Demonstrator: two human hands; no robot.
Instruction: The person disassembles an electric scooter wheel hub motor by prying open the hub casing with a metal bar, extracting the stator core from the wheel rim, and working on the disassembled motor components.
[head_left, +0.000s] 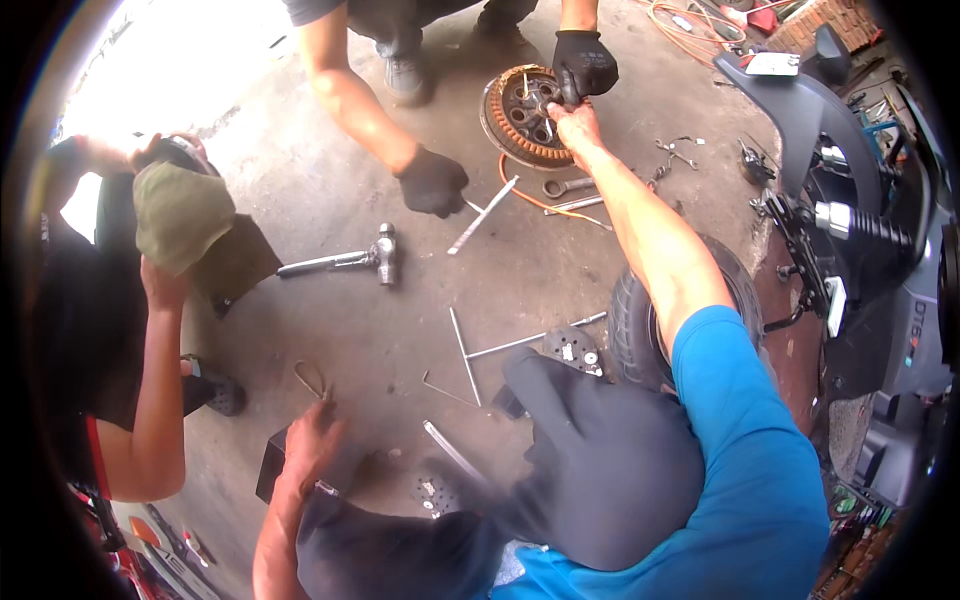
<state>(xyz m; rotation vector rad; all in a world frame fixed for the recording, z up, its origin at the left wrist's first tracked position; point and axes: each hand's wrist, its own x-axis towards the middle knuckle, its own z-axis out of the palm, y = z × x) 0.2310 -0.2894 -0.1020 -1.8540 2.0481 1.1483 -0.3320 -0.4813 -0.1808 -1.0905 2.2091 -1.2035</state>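
While reaching forward with the right hand (577, 132) to the right edge of the round wheel hub (518, 124), curling it against a co-worker's black glove (585, 65), cannot tell whether gripping the metal. Holding the left hand (312, 445) low and blurred beside a thin loop (300, 374), cannot tell whether grasping it. Can see the hub on the concrete floor (350, 330), beyond a wrench (568, 187) and a tyre (630, 322). Can also spot a hammer (383, 256) left of a T-shaped tool (484, 217) in the co-worker's other glove (433, 183)

The left hand (314, 440) is blurred, and the right hand (578, 130) hides part of the round hub (522, 122).
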